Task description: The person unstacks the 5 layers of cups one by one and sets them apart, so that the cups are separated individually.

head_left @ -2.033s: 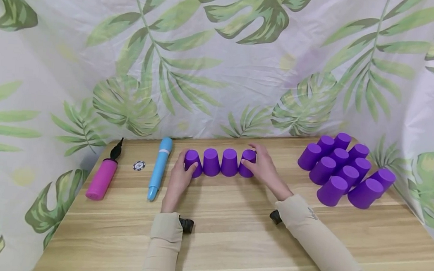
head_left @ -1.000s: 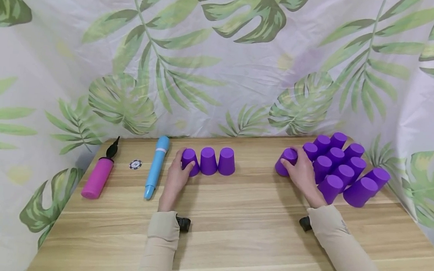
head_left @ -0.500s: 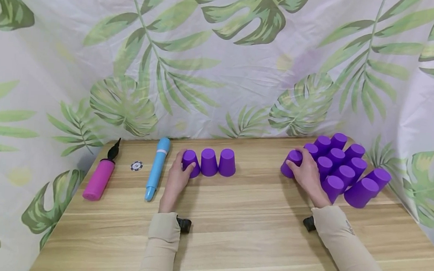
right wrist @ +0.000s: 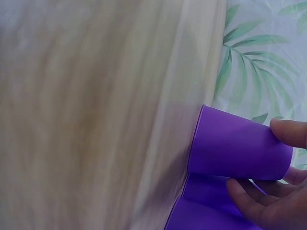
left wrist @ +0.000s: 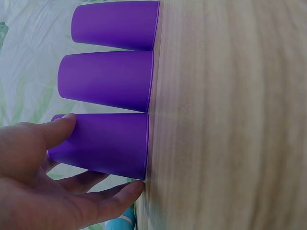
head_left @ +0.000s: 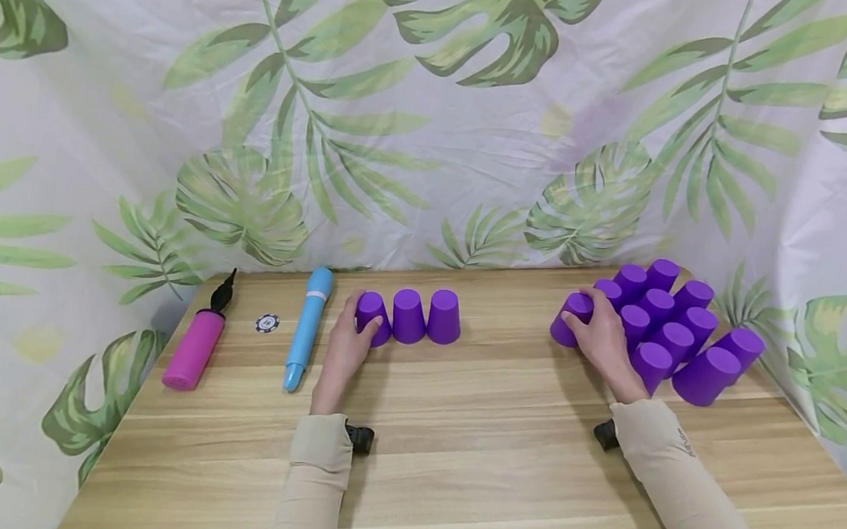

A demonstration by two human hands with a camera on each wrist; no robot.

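Three upside-down purple cups stand in a row at the table's back middle. My left hand (head_left: 360,327) holds the leftmost cup (head_left: 372,311), thumb on one side and fingers on the other, as the left wrist view shows (left wrist: 103,143). The other two cups (head_left: 409,316) (head_left: 445,316) stand untouched beside it. My right hand (head_left: 580,316) grips a single purple cup (head_left: 569,319) at the left edge of the cluster of purple cups (head_left: 670,328). In the right wrist view this cup (right wrist: 235,148) stands on the wood against other cups.
A pink hand pump (head_left: 196,348), a poker chip (head_left: 267,323) and a blue tube (head_left: 308,328) lie at the left of the wooden table (head_left: 455,461). Leaf-print cloth (head_left: 432,119) walls in the back and sides.
My right hand has carried the fourth cup away from the row to the cluster on the right, leaving three in the row. The left hand has stayed on the leftmost cup.
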